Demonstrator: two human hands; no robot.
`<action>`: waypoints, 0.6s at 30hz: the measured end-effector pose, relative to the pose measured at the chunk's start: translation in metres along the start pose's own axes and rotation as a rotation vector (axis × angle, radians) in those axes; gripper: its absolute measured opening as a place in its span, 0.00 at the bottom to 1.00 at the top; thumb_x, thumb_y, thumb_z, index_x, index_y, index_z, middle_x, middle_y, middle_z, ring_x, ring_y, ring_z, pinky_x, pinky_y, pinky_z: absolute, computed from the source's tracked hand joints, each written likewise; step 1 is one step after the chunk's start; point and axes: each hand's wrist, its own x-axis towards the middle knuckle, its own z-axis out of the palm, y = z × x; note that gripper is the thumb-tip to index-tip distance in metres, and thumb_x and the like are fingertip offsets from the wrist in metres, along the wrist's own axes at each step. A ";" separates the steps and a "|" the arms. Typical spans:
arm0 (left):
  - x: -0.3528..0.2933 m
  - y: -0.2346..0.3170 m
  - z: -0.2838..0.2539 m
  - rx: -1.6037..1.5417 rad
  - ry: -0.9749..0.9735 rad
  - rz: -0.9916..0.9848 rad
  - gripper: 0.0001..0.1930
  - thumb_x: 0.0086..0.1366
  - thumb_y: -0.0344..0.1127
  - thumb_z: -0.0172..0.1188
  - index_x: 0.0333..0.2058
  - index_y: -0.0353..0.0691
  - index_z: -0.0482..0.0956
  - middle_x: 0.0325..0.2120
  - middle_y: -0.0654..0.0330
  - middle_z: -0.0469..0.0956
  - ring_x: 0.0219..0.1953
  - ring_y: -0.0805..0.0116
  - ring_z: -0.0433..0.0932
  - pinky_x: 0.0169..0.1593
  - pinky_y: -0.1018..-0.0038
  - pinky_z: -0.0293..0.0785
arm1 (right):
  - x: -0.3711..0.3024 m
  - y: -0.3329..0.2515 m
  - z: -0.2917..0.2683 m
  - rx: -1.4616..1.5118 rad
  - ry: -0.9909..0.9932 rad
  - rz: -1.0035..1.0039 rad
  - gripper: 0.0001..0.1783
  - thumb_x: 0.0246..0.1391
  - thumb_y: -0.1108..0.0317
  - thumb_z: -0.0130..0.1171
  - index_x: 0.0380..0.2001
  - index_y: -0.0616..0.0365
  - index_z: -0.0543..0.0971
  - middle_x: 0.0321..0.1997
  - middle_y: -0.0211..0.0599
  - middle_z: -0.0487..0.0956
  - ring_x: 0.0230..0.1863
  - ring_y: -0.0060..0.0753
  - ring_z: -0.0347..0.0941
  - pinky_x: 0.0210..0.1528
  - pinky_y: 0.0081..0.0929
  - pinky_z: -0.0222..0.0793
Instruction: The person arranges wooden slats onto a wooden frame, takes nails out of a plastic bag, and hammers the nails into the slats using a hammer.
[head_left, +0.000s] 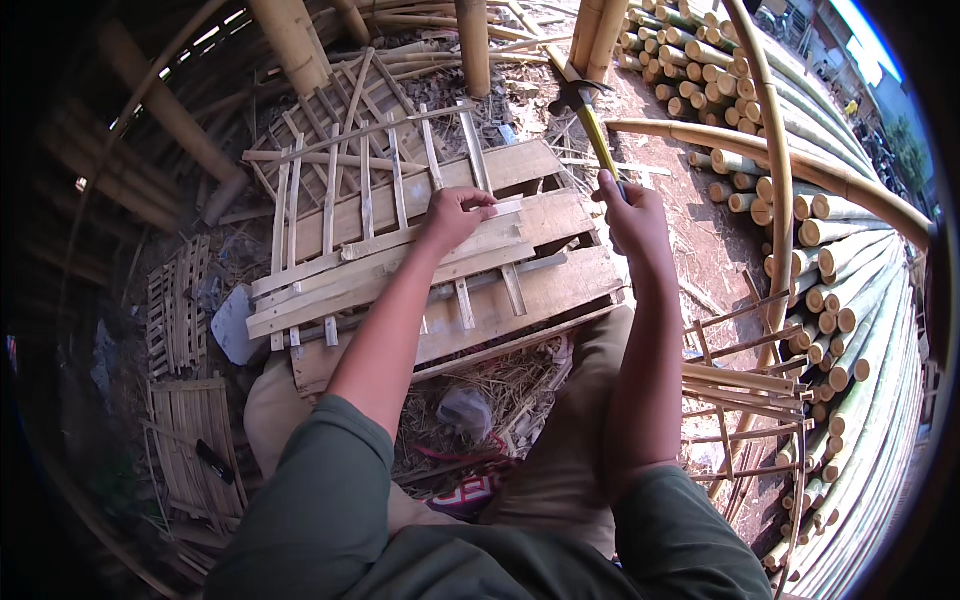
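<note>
My right hand (637, 220) is closed round the yellow-and-black handle of a hammer (598, 138), raised with its dark head up and away from me. My left hand (458, 217) rests over the bamboo slats, thumb and fingertips pinched together beside a pale slat end (509, 207). What lies between those fingertips is too small to make out. Under that hand, flat bamboo slats (390, 272) lie crosswise over several thin upright strips (367, 190), forming a lattice. The lattice lies on a low platform of wooden boards (555, 215) in front of my knees.
Stacked bamboo poles (850, 300) fill the right side, with a bent bamboo pole (770, 150) before them. Slatted pieces (745, 390) stand by my right leg. At left lie more slatted panels (190, 440) with a dark phone-like object (214, 461). Bamboo posts (473, 45) rise beyond the platform.
</note>
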 end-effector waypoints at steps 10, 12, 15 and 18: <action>-0.004 0.012 0.004 -0.041 -0.005 -0.058 0.08 0.54 0.32 0.71 0.32 0.38 0.86 0.28 0.62 0.85 0.31 0.79 0.81 0.39 0.79 0.78 | -0.026 0.049 0.069 -0.199 -0.001 -0.319 0.15 0.61 0.61 0.58 0.33 0.66 0.78 0.18 0.53 0.75 0.20 0.49 0.73 0.25 0.40 0.66; -0.002 0.007 0.002 -0.003 -0.021 -0.082 0.13 0.53 0.32 0.72 0.37 0.37 0.83 0.27 0.62 0.84 0.32 0.78 0.81 0.39 0.79 0.78 | -0.035 0.044 0.075 -0.264 -0.010 -0.308 0.18 0.61 0.59 0.56 0.32 0.66 0.77 0.20 0.56 0.75 0.23 0.55 0.75 0.27 0.44 0.67; -0.002 0.007 0.001 -0.098 0.061 0.034 0.21 0.52 0.30 0.72 0.45 0.37 0.76 0.27 0.61 0.84 0.32 0.76 0.82 0.40 0.78 0.77 | -0.031 0.040 0.079 -0.400 0.000 -0.268 0.21 0.62 0.54 0.55 0.28 0.66 0.78 0.21 0.57 0.76 0.25 0.60 0.74 0.29 0.48 0.67; -0.004 0.009 -0.001 -0.039 0.026 0.003 0.27 0.52 0.29 0.71 0.49 0.39 0.69 0.28 0.61 0.84 0.32 0.74 0.82 0.40 0.76 0.76 | -0.031 0.033 0.071 -0.505 -0.008 -0.280 0.25 0.62 0.51 0.54 0.24 0.65 0.78 0.21 0.56 0.76 0.26 0.60 0.74 0.30 0.50 0.68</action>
